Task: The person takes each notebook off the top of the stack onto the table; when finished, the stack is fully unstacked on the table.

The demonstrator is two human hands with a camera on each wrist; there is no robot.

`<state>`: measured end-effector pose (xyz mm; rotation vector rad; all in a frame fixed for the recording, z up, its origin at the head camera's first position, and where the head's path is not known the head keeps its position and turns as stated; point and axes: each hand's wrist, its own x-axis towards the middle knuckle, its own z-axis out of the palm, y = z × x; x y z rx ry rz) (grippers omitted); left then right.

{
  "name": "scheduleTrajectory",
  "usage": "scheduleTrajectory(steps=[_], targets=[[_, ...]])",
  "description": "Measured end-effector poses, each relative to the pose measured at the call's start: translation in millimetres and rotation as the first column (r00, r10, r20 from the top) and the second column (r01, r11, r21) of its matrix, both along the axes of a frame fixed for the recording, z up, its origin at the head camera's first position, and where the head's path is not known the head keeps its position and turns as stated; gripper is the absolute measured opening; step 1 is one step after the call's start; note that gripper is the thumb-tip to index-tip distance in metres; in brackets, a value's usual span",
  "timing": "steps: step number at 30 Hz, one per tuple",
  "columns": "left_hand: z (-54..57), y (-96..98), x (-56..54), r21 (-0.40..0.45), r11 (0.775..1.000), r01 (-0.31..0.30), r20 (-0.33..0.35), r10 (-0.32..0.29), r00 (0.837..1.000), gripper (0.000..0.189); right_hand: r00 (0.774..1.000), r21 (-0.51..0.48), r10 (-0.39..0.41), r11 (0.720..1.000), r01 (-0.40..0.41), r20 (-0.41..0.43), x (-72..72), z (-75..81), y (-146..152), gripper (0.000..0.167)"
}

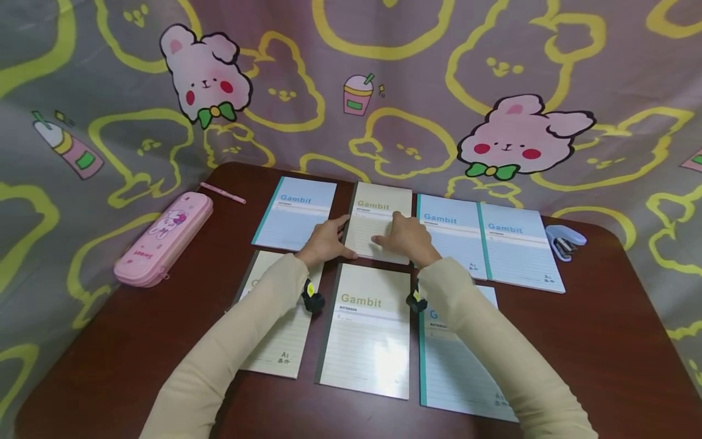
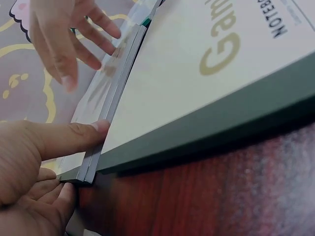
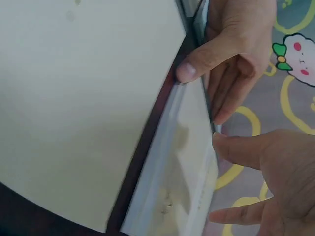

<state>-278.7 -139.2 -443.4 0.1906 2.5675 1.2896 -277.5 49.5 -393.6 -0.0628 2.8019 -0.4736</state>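
Note:
In the head view, a cream notebook [image 1: 378, 194] with a grey spine lies in the back row, between blue ones. My left hand [image 1: 323, 241] grips its near left corner, thumb on the near edge and fingers along the spine side. Two grey layers show at that edge in the left wrist view, where the thumb [image 2: 74, 140] presses them. Over the notebook's right part hovers my right hand [image 1: 408, 238], fingers spread and holding nothing. The right wrist view shows this right hand [image 3: 290, 172] close beside the notebook's pages [image 3: 192, 172]; contact is unclear.
Nearer lie a cream notebook [image 1: 367, 347], another partly under the left sleeve [image 1: 274, 347] and a blue one [image 1: 455, 372]. Blue notebooks [image 1: 298, 213] flank the back row. A pink pencil case [image 1: 164, 238] and pen [image 1: 223, 193] sit left, a stapler [image 1: 565, 241] right. Patterned cloth hangs behind.

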Motion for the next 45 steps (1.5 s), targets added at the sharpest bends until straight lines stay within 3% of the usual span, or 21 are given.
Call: scheduleTrajectory(steps=[6,14,27,33,37,40,45], targets=[[0.3,1.0,0.3,-0.013,1.000,0.007,-0.009,-0.007,1.000,0.103,0.998,0.027,-0.049,0.998,0.049,-0.031,-5.4,-11.6,-0.5,0.077],[2.7,0.8,0.3,-0.015,1.000,0.006,-0.003,-0.006,1.000,0.104,0.996,0.041,-0.081,0.996,0.083,-0.045,-10.9,-24.2,-6.3,0.085],[0.6,1.1,0.5,-0.042,0.999,0.014,-0.020,-0.015,1.000,0.105,0.983,-0.064,-0.173,0.984,0.169,-0.058,-14.8,-28.9,-3.0,0.082],[1.0,1.6,0.0,-0.074,0.997,0.023,-0.026,-0.025,0.999,0.105,0.982,-0.099,-0.159,0.984,0.149,-0.103,-14.8,-26.2,4.7,0.082],[1.3,1.0,-0.5,-0.122,0.992,0.042,-0.042,-0.048,0.998,0.103,0.979,-0.174,-0.139,0.978,0.112,-0.151,-17.7,-23.3,15.5,0.064],[2.2,0.0,-1.0,-0.140,0.989,0.048,-0.050,-0.056,0.997,0.102,0.977,-0.317,-0.149,0.944,0.094,-0.155,-22.2,-22.4,24.8,0.040],[4.0,-0.9,-1.9,-0.128,0.990,0.052,-0.039,-0.057,0.998,0.102,0.978,-0.571,-0.198,0.811,0.127,-0.064,-29.5,-25.6,36.3,0.035]])
